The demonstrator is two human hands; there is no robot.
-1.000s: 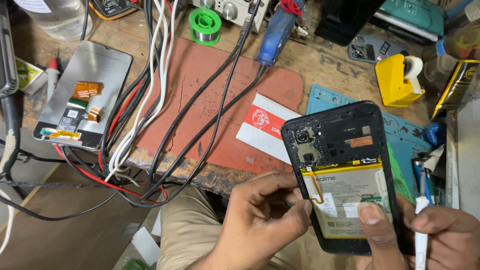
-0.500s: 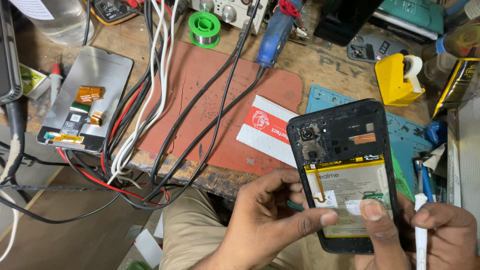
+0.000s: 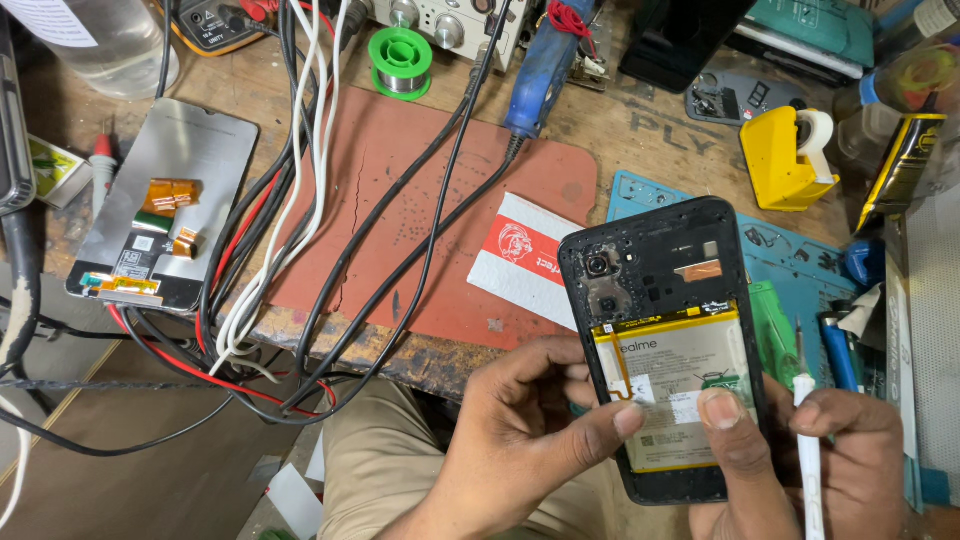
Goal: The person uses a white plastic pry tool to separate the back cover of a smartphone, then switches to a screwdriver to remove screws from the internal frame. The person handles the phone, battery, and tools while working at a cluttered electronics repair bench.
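You hold the opened black smartphone with its exposed white battery (image 3: 672, 375) above the surface edge: your left hand (image 3: 520, 450) grips its side, thumb on the battery; your right hand (image 3: 800, 450) grasps the phone and a white stylus-like tool (image 3: 806, 450)

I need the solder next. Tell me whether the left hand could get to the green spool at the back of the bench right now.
Probably not at once. The left hand is holding the opened phone, thumb on its battery. The green spool lies far across the red mat, beyond a run of cables.
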